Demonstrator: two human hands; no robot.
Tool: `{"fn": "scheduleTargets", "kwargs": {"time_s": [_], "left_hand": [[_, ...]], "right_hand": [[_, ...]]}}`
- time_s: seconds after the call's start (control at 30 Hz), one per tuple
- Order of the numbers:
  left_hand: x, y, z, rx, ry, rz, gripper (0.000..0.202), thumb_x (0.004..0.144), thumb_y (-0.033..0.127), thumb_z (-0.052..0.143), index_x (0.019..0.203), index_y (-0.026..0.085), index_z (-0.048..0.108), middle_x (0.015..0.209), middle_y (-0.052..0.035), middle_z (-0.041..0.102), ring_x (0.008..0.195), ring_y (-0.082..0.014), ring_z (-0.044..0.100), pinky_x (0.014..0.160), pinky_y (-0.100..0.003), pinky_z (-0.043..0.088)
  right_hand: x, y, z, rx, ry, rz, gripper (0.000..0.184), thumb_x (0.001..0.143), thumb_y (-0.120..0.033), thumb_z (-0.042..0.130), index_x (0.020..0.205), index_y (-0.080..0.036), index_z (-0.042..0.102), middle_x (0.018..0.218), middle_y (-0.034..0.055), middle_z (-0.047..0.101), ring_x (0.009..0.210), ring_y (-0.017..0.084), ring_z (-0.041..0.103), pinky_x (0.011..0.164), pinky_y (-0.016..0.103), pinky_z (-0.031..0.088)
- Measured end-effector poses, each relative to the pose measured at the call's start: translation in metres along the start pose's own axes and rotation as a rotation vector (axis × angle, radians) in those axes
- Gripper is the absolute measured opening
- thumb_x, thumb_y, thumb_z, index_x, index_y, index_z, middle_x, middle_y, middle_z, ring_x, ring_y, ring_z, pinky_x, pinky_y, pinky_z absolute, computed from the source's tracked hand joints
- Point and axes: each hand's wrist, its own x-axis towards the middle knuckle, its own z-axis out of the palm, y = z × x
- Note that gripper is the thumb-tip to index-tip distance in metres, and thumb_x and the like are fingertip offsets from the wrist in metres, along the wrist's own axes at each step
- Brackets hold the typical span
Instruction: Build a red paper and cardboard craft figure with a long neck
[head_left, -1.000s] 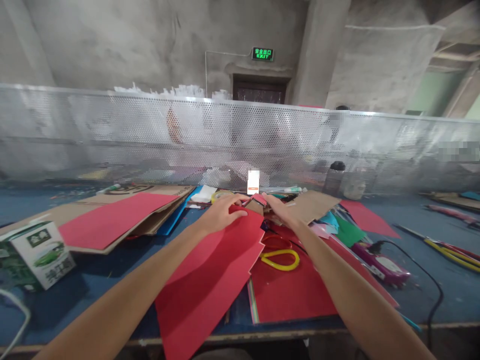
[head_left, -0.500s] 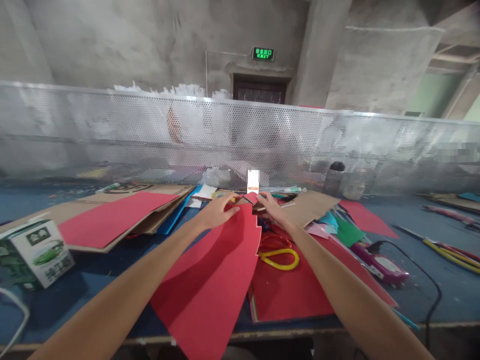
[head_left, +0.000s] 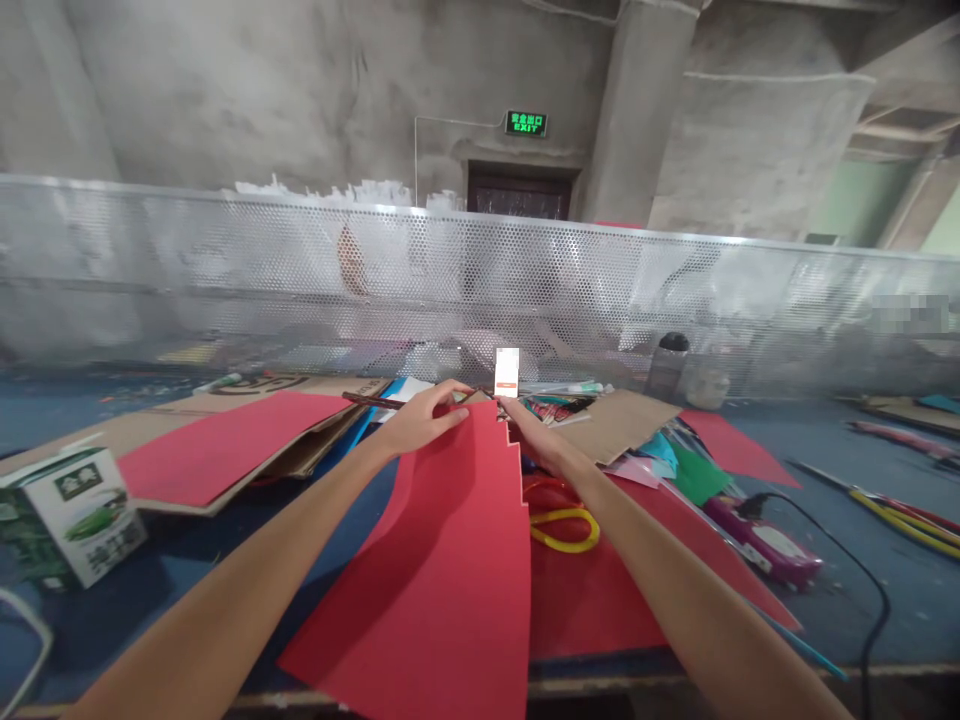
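Observation:
A large sheet of red paper slants toward me, its right edge cut in steps near the far end. My left hand is closed on the sheet's far left edge, thumb on top. A thin dark brown stick-like piece juts out leftward from behind that hand; I cannot tell whether it is held. At the far right corner of the sheet is my right hand, fingers closed and partly hidden. Just beyond the fingers stands a lit phone. Yellow-handled scissors lie beside the stepped edge.
Left are a milk carton and red paper on cardboard. On the right lie brown cardboard, green paper, a purple corded device and a cutting tool. A bottle stands before the perforated metal screen.
The red sheet has swung so its near end lies farther right and covers more of the scissors. The dark piece now shows left of my left hand. My right hand has shifted slightly left.

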Motion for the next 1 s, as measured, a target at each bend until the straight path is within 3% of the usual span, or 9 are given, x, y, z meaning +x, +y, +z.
{"fn": "scheduleTargets", "kwargs": {"time_s": [0.17,0.3,0.43,0.7,0.83,1.0], "left_hand": [[0.001,-0.003,0.001,-0.005,0.017,-0.004,0.036,0.097,0.044,0.056,0.125,0.021,0.06,0.08,0.0006,0.057,0.075,-0.0187,0.055,0.071,-0.031,0.044],[0.0,-0.001,0.001,-0.021,0.012,-0.01,0.037,0.097,0.044,0.056,0.126,0.021,0.059,0.08,0.0004,0.059,0.076,-0.0191,0.057,0.071,-0.031,0.045],[0.0,0.003,0.001,-0.015,0.02,-0.014,0.035,0.096,0.04,0.056,0.126,0.021,0.059,0.089,-0.0013,0.064,0.081,-0.0199,0.06,0.077,-0.033,0.048],[0.001,0.002,0.005,-0.021,0.017,0.011,0.036,0.097,0.04,0.056,0.128,0.023,0.059,0.119,-0.0075,0.068,0.103,-0.0237,0.065,0.094,-0.041,0.05],[0.0,0.005,0.007,-0.024,0.032,0.027,0.041,0.095,0.047,0.059,0.128,0.023,0.059,0.121,-0.0091,0.068,0.106,-0.0251,0.064,0.096,-0.042,0.05],[-0.001,0.008,0.006,-0.024,0.022,0.004,0.044,0.096,0.05,0.059,0.129,0.021,0.059,0.113,-0.0082,0.068,0.098,-0.0232,0.064,0.087,-0.038,0.051]], "right_hand": [[0.005,-0.011,-0.013,-0.338,0.112,-0.226,0.038,0.097,-0.056,0.048,0.102,-0.026,0.073,0.109,0.0044,0.07,0.112,0.023,0.059,0.101,0.038,0.047],[0.001,-0.016,-0.01,-0.373,0.178,-0.352,0.036,0.094,-0.052,0.055,0.112,-0.025,0.07,0.121,0.0062,0.064,0.113,0.022,0.058,0.101,0.036,0.046],[-0.004,-0.016,-0.004,-0.38,0.125,-0.35,0.04,0.087,-0.045,0.067,0.121,-0.024,0.068,0.125,0.0073,0.062,0.098,0.02,0.062,0.093,0.035,0.049],[-0.008,-0.021,-0.009,-0.283,0.053,-0.274,0.041,0.083,-0.037,0.069,0.123,-0.025,0.067,0.121,0.006,0.068,0.088,0.018,0.063,0.077,0.031,0.054],[-0.008,-0.022,-0.009,-0.191,0.021,-0.217,0.044,0.08,-0.038,0.072,0.122,-0.025,0.068,0.119,0.0063,0.069,0.087,0.018,0.065,0.074,0.03,0.055],[-0.004,-0.018,-0.012,-0.197,0.042,-0.221,0.043,0.078,-0.037,0.076,0.119,-0.024,0.069,0.121,0.0067,0.068,0.09,0.019,0.065,0.078,0.031,0.056]]}}
